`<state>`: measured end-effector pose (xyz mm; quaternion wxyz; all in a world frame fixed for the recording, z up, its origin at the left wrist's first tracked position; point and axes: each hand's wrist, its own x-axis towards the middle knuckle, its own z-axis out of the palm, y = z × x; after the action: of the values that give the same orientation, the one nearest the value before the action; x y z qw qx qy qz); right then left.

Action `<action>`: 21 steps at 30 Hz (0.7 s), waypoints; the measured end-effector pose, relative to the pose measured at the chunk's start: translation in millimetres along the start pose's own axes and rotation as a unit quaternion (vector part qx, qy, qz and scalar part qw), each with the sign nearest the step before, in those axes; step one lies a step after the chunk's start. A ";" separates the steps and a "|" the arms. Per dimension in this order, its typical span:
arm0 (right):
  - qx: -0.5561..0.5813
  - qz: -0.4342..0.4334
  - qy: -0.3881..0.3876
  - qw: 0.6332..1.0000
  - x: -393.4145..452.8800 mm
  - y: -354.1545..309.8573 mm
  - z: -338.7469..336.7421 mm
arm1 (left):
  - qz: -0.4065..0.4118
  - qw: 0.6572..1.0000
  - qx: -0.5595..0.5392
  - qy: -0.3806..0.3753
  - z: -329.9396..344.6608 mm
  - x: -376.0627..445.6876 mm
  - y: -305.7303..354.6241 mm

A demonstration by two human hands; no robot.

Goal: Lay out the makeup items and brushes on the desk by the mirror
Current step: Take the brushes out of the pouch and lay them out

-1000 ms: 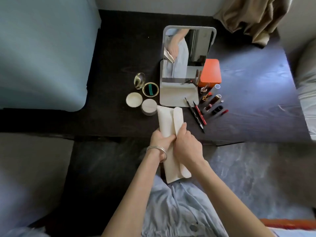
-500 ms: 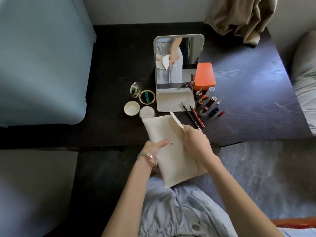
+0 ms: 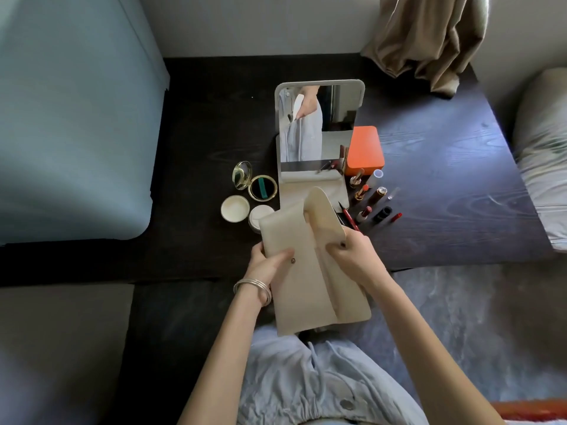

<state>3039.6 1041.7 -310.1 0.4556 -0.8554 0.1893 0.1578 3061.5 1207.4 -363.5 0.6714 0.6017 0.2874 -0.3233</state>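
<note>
Both hands hold a cream pouch point(image 3: 310, 289) open above the near edge of the dark desk point(image 3: 445, 185).
The mirror point(image 3: 317, 130) stands behind it, its base partly covered by the lifted flap. The left hand point(image 3: 270, 265) grips the pouch's left edge; the right hand point(image 3: 352, 254) pinches the flap. The flap hides most of the red pencil point(image 3: 349, 217); the lipsticks point(image 3: 365, 191) lie right of it, and what the pouch holds cannot be seen.

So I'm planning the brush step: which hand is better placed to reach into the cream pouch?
Probably the right hand: it holds the lifted flap at the opening of the cream pouch, while the left hand grips the pouch's body by the snap, steadying it.
</note>
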 end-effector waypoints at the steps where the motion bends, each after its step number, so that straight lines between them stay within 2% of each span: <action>1: 0.002 -0.004 0.004 1.000 -0.2 -0.5 -1.6 | 0.007 1.000 0.016 -0.002 3.2 1.1 0.8; 4: 0.022 -0.015 0.011 1.000 -1.8 -3.0 -6.2 | 0.023 0.998 0.043 -0.043 10.6 6.6 0.4; 7: 0.027 -0.044 -0.012 0.999 -7.3 -5.9 -7.3 | 0.011 0.990 0.120 -0.073 22.6 10.2 -2.7; 11: 0.042 -0.032 -0.015 0.999 -10.6 -1.7 -9.4 | -0.016 0.996 0.046 -0.076 31.0 10.8 -8.0; 14: 0.106 -0.007 0.017 0.994 -10.7 4.2 -12.0 | -0.021 0.997 0.017 -0.071 25.9 16.2 -10.0; 16: 0.086 -0.012 0.082 0.993 -9.3 8.0 -8.7 | -0.018 0.998 0.011 -0.053 23.1 19.7 -11.6; 18: 0.005 -0.064 0.194 0.979 -7.7 11.1 -4.8 | -0.021 0.999 0.015 -0.045 22.2 20.7 -12.8; 20: -0.117 -0.188 0.306 0.926 -6.6 12.6 -4.2 | -0.026 0.998 0.019 -0.047 22.3 21.7 -15.2; 21: -0.153 -0.250 0.329 0.898 -6.4 14.2 -4.9 | -0.028 0.998 0.016 -0.045 22.6 22.8 -17.4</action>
<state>3027.8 1031.5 -314.8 0.2554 -0.9368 0.0819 -0.2246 3062.1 1181.8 -389.5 0.6645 0.5889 0.2686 -0.3734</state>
